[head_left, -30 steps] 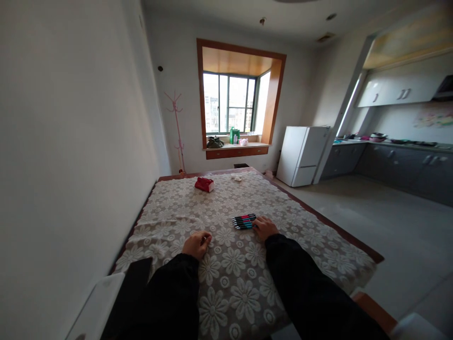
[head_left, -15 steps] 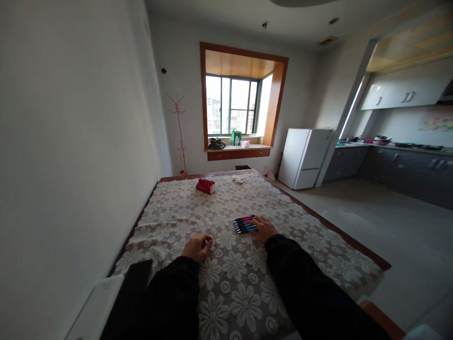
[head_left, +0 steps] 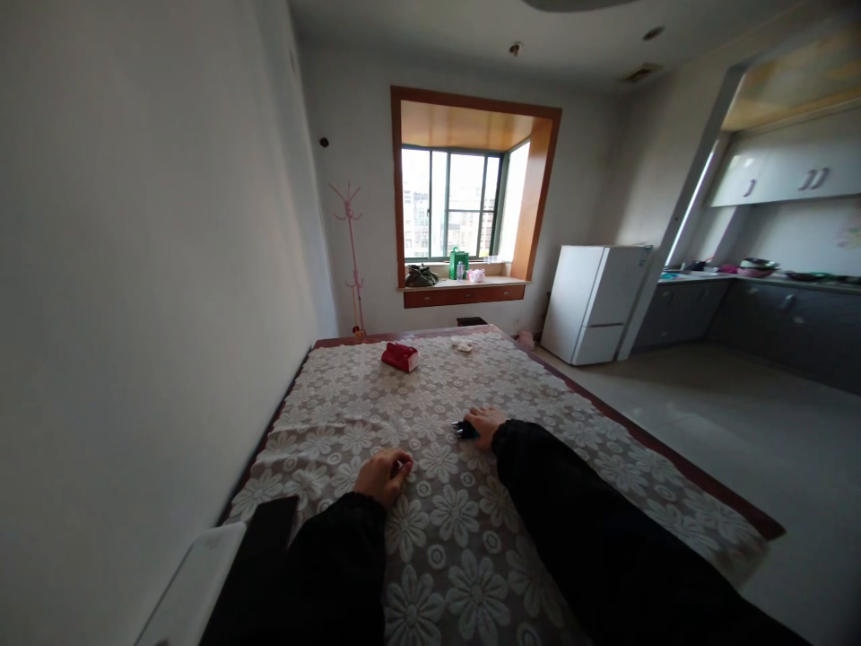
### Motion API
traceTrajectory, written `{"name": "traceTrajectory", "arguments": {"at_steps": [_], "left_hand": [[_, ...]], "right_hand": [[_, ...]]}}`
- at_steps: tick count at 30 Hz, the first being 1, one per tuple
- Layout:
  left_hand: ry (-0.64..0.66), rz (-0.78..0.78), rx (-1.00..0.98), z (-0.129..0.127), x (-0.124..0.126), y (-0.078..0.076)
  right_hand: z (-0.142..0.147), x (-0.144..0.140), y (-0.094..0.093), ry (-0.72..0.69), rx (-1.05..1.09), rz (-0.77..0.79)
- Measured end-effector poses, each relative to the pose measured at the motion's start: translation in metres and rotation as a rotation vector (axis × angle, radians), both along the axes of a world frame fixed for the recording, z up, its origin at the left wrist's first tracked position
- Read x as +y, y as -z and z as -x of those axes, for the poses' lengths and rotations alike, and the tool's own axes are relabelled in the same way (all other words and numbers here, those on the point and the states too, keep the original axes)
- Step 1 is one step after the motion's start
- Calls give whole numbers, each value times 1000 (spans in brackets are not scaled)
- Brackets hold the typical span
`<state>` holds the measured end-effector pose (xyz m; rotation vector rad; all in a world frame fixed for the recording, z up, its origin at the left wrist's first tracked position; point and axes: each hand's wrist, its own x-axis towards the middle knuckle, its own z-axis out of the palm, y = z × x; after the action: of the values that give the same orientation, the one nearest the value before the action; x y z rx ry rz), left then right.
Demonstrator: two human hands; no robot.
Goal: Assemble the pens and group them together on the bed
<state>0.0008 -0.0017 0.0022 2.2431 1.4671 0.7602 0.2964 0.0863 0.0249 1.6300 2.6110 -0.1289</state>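
My right hand (head_left: 485,424) is closed around a bundle of pens (head_left: 463,429) over the middle of the table. Only their dark ends and pale tips stick out on the left of the fingers; the rest is hidden under the hand. To the lower left, my left hand (head_left: 385,475) rests on the patterned tablecloth (head_left: 477,592) with its fingers curled in. Nothing shows between the left thumb and fingers.
A red packet (head_left: 400,357) lies toward the far side of the table, with small white items (head_left: 461,344) to its right. At the lower left are a black flat object (head_left: 265,529) and a white one (head_left: 195,583). A wall borders the left side.
The pens lay side by side in a row under my right fingers; now that hand has gathered them into a tight bunch. My left hand stays curled in place. The view has shifted slightly.
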Motion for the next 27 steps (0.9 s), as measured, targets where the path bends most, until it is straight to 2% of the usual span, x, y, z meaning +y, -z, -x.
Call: {"name": "traceTrajectory", "arguments": {"at_steps": [7, 12, 13, 15, 16, 18, 20, 22, 24, 27], "left_hand": [[13, -12, -11, 1, 2, 4], [22, -13, -42, 0, 0, -1], [34, -34, -62, -1, -2, -3], [76, -112, -109, -4, -6, -6], [87, -157, -134, -5, -8, -6], [102, -202, -181, -8, -8, -5], [99, -169, -245, -8, -6, -1], [61, -90, -332, -6, -2, 4], [29, -26, -398, -2, 2, 6], [38, -21, -427, 2, 4, 7]], "right_hand": [[22, 2, 0, 54, 77, 4], [52, -14, 0, 72, 284, -106], [64, -20, -1, 62, 365, -131], [91, -35, -1, 19, 869, -154], [105, -43, -1, -26, 1079, -119], [131, -59, 3, -117, 1307, 8], [151, -69, 10, -159, 1386, 93], [161, -74, 19, -166, 1414, 112], [164, -73, 29, -137, 1425, 162], [163, -68, 38, -66, 1493, 177]]}}
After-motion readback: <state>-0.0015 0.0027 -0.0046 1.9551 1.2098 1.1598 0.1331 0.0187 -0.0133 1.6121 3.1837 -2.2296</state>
